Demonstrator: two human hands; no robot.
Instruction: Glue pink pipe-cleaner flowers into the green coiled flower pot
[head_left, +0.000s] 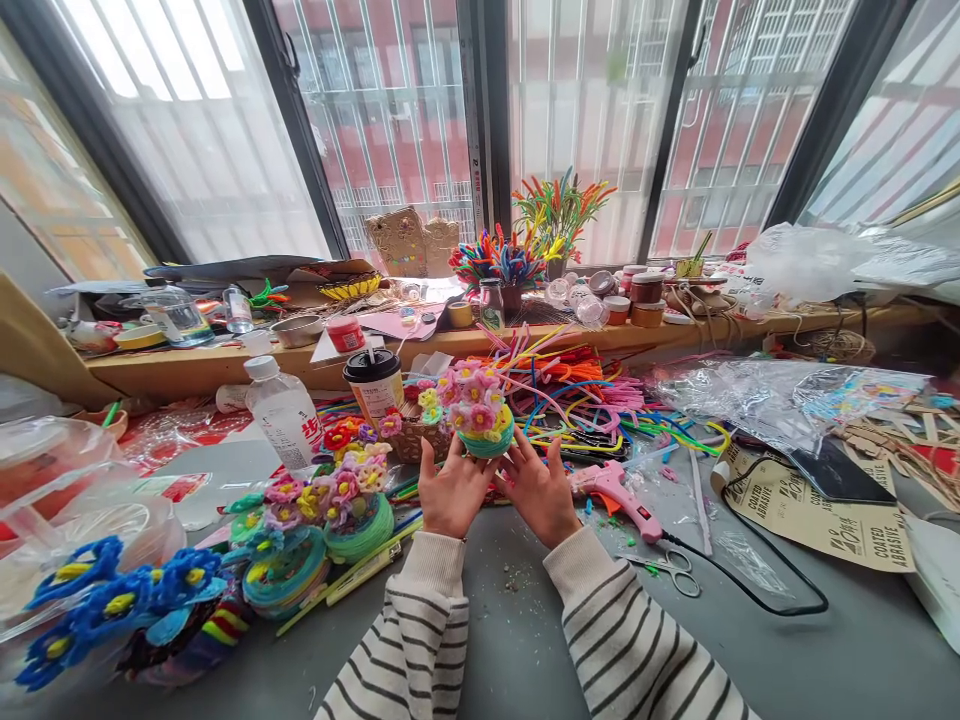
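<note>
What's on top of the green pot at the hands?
Pink and yellow flowers sit on the green pot. They cover its top, so its inside can't be seen.

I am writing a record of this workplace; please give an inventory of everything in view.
Table: one, grey, foreground
Window sill: one, brown, behind table
Held flower ornament: one, pink, yellow, turquoise, centre
Other flower ornaments: at least three, multicoloured, left
Drink cup: one, black-lidded, left of centre
Bottle: one, clear, left of cup
Pipe cleaners: many, multicoloured, right of cup
Glue gun: one, pink, right of centre
Scissors: one pair, silver, near glue gun
Abrasive sheet: at least one, tan, right
Plant-like bunches: two, multicoloured, on sill
Remaining small items: too crowded to count
Sleeves: two, striped cream, foreground
Left hand: one, at ornament's left
Right hand: one, at ornament's right
</note>
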